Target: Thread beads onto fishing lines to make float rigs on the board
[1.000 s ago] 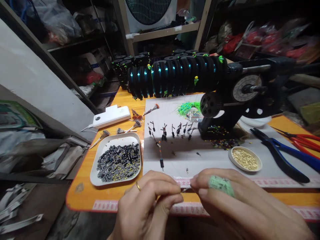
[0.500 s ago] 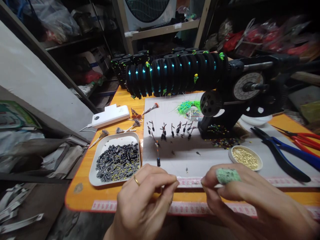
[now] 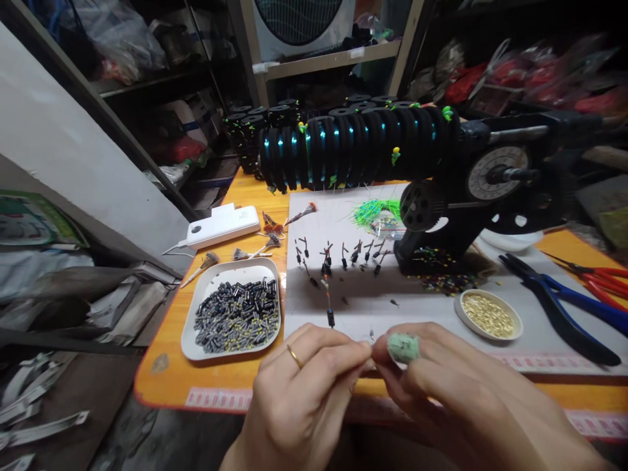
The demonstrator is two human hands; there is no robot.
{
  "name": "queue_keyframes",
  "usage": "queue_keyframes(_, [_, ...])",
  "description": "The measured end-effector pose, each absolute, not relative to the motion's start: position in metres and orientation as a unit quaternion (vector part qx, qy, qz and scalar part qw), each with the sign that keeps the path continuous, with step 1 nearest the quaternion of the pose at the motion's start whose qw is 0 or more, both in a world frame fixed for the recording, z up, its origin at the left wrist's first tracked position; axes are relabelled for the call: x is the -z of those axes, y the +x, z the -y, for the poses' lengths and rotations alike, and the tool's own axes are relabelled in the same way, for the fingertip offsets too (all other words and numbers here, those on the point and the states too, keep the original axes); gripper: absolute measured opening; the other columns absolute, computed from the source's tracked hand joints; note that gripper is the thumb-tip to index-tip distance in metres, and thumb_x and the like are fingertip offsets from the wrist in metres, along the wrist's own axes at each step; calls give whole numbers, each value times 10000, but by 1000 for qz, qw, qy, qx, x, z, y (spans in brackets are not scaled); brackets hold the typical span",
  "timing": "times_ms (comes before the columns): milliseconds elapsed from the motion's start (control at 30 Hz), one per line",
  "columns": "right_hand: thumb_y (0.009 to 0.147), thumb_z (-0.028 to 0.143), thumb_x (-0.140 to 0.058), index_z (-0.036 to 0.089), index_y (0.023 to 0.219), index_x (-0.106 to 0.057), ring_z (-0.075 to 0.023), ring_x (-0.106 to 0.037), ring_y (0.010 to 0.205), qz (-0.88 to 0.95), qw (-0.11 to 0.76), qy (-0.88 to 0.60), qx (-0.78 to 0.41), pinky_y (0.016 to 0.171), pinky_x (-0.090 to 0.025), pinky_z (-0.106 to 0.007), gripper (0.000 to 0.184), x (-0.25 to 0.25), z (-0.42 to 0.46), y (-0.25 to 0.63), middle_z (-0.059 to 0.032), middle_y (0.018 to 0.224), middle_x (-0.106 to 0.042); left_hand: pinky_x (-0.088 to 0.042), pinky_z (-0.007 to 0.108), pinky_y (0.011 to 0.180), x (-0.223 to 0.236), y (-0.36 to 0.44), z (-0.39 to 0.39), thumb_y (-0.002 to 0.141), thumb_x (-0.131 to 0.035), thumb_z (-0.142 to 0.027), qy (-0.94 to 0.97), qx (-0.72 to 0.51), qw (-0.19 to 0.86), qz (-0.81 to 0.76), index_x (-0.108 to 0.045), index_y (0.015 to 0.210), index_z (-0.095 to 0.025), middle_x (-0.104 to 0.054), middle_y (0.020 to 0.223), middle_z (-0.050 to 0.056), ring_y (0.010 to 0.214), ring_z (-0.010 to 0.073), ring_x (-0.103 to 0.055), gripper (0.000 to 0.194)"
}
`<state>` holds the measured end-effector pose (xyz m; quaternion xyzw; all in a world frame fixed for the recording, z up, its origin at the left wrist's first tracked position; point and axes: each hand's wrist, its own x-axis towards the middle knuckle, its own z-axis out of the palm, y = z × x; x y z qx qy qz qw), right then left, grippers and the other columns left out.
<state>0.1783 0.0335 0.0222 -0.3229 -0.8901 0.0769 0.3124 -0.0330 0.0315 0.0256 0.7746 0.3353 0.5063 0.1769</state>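
Note:
My left hand (image 3: 309, 386), with a gold ring, is closed in a pinch at the front edge of the white board (image 3: 314, 229). Thumb and forefinger of my right hand (image 3: 441, 386) are pinched too, a green wrap (image 3: 403, 348) around one finger. The fingertips of both hands meet or nearly meet; what lies between them is too small to make out. Just beyond my left hand is a small black cylinder (image 3: 330, 318) with a thin stem and orange-and-white beads. Farther back on the board lie several similar black pieces with stems (image 3: 344, 257).
A white tray (image 3: 188, 340) of small dark cylinders sits left. At right are a dish (image 3: 515, 333) of gold bits, blue-handled pliers (image 3: 564, 314) and red-handled pliers (image 3: 603, 281). A black machine (image 3: 432, 157) with ribbed rolls stands behind, beside green strands (image 3: 375, 210).
My hands have come together, the right moving left and the left moving right. The black cylinder with beads has shifted right on the board. The whole view has swung slightly.

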Motion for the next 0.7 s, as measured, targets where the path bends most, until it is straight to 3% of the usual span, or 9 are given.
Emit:
queue_keyframes(167, [1038,112,-420,227,978,-597,-231,-720,1003,915,281,-290,-13,924,-576,-348,220,-26,-25,181,-59,980,-760,-651,216,688,-30,-36,-30,929,-687,-32,764,-512,207,-332,-775,977,-110,-782,820,91,736,159,-756,128])
queue_keyframes(267, [1072,161,-419,243,835,-543,-200,-704,1076,898,331,-287,42,1001,-532,-303,280,-23,-18,174,-21,943,-765,-648,219,672,-35,-37,-31,922,-704,-41,763,-514,219,-326,-778,973,-97,-777,812,100,730,162,-753,106])
queue_keyframes(400, [1113,201,-338,257,772,-472,-154,-722,1000,848,413,-330,41,915,-553,-253,371,-21,-16,163,22,897,-771,-619,197,623,-39,-36,-32,866,-724,4,762,-518,229,-314,-772,927,-76,-768,763,100,679,151,-734,112])
queue_keyframes(500, [1101,275,-417,267,989,-602,-179,-736,969,820,445,-360,7,823,-593,-264,216,-25,-19,161,-13,1008,-765,-571,183,587,-38,-34,-29,802,-719,34,727,-539,258,-338,-748,846,-111,-743,701,51,620,126,-690,154])
queue_keyframes(533, [1065,231,-492,266,1082,-617,-183,-737,962,817,443,-369,-7,801,-601,-260,131,-28,-21,162,-31,1051,-746,-559,183,579,-38,-33,-27,798,-712,26,706,-551,272,-352,-741,840,-137,-733,694,30,612,121,-677,171])
queue_keyframes(600, [976,134,-593,259,1190,-603,-169,-729,931,818,425,-386,-42,753,-606,-233,248,-32,-26,161,-54,1091,-694,-550,187,574,-36,-32,-25,805,-701,3,663,-574,301,-374,-735,847,-188,-715,697,-3,612,117,-666,198])
queue_keyframes(700, [947,97,-619,240,1177,-598,-132,-704,864,818,405,-390,-119,706,-587,-185,272,-39,-32,156,-40,999,-650,-555,191,582,-35,-32,-23,817,-703,-11,633,-589,333,-376,-748,867,-219,-719,711,-13,624,120,-671,219])
